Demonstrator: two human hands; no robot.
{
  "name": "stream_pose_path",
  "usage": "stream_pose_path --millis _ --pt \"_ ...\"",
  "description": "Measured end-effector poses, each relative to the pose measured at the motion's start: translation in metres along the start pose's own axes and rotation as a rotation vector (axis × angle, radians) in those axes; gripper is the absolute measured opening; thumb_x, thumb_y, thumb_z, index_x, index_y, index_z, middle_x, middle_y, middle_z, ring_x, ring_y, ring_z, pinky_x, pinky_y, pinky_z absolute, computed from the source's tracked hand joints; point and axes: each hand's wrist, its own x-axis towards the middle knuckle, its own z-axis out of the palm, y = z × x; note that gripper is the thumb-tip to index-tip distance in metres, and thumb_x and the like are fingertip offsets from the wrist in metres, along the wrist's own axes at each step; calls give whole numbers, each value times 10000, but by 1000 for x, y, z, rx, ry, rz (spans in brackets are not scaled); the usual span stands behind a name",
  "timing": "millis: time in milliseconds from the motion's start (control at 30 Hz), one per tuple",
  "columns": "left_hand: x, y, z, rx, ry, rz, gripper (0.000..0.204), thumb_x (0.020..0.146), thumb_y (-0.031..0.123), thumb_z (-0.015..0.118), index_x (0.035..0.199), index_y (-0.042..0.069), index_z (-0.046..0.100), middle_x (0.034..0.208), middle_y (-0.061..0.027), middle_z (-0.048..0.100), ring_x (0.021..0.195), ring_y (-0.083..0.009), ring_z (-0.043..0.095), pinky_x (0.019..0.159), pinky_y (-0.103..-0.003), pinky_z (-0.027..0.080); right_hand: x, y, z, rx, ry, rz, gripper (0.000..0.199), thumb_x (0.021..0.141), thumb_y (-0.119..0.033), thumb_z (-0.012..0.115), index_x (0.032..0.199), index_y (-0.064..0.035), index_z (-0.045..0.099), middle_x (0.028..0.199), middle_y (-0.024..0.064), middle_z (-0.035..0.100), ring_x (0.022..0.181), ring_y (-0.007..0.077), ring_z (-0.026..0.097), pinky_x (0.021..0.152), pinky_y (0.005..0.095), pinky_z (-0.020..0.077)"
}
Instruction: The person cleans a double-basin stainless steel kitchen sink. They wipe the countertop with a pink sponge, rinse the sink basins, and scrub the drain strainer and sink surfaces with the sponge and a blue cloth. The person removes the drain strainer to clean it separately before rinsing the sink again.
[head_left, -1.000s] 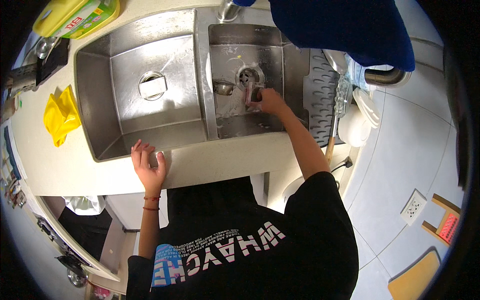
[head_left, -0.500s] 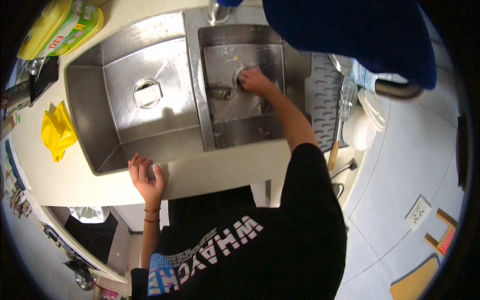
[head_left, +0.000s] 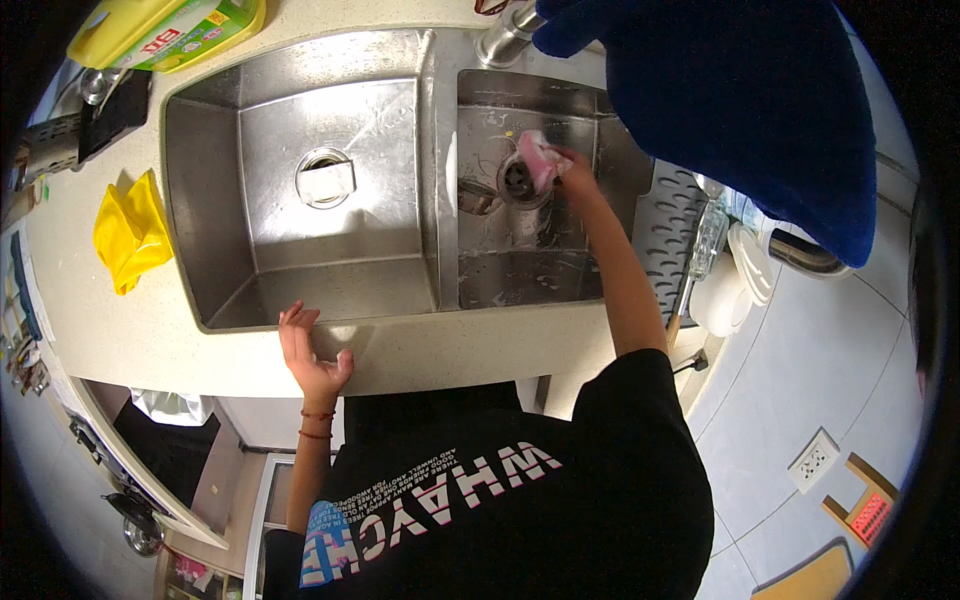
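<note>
My right hand (head_left: pixel 576 180) reaches into the right sink basin (head_left: pixel 530 278), closed on a wet pink-and-white cloth (head_left: pixel 541 160). The cloth hangs at the right rim of the drain (head_left: pixel 518 181), whose dark holes show. Left of this drain lies a shiny metal piece (head_left: pixel 478 198) that I cannot make out clearly. My left hand (head_left: pixel 316 360) is at the front counter edge by the left basin (head_left: pixel 330 115), fingers apart and holding nothing. A pale rectangular piece (head_left: pixel 328 183) covers part of the left basin's drain.
A yellow rubbery item (head_left: pixel 132 235) lies on the counter left of the sink, below a yellow-green tub (head_left: pixel 165 30). The faucet (head_left: pixel 508 38) stands behind. A dark blue cloth (head_left: pixel 740 110) hangs at upper right, above a grey ridged mat (head_left: pixel 668 225) and a white lidded container (head_left: pixel 722 298).
My right hand has lifted from the drain, and the pink-and-white cloth now shows in it, uncovering the drain holes. My left hand's fingers have spread wider. The view has shifted.
</note>
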Motion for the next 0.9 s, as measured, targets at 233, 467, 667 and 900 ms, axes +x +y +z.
stream_pose_path --millis 233,467,667,900 --pt "-1 -6 0 27 -41 19 670 844 604 491 1048 -26 597 1106 -211 585 1166 -402 509 1063 -546 302 25 1 7 -1089 63 -566 196 905 -133 550 1016 8 627 924 175 624 823 348 613 735 412 508" --pt "-1 -6 -2 15 -40 40 594 783 520 580 1029 -21 592 1061 -185 578 1133 -397 517 1048 -544 319 -20 16 8 -1186 -172 -488 215 873 -114 565 1032 19 622 1257 200 541 1049 330 573 880 428 493" --pt "0 -6 -1 40 -35 45 558 785 484 586 1031 -17 592 1058 -177 578 1135 -393 518 1049 -546 314 -27 10 15 -1386 -144 -422 208 848 -100 597 1035 -10 613 1107 202 560 1070 360 575 854 464 525" --pt "0 -5 3 46 -33 30 605 797 548 570 1024 -13 594 1047 -175 580 1128 -401 519 1046 -550 319 -25 6 -26 -1436 -349 -691 242 846 -93 600 1075 -15 618 1137 195 545 1046 377 589 810 447 541"
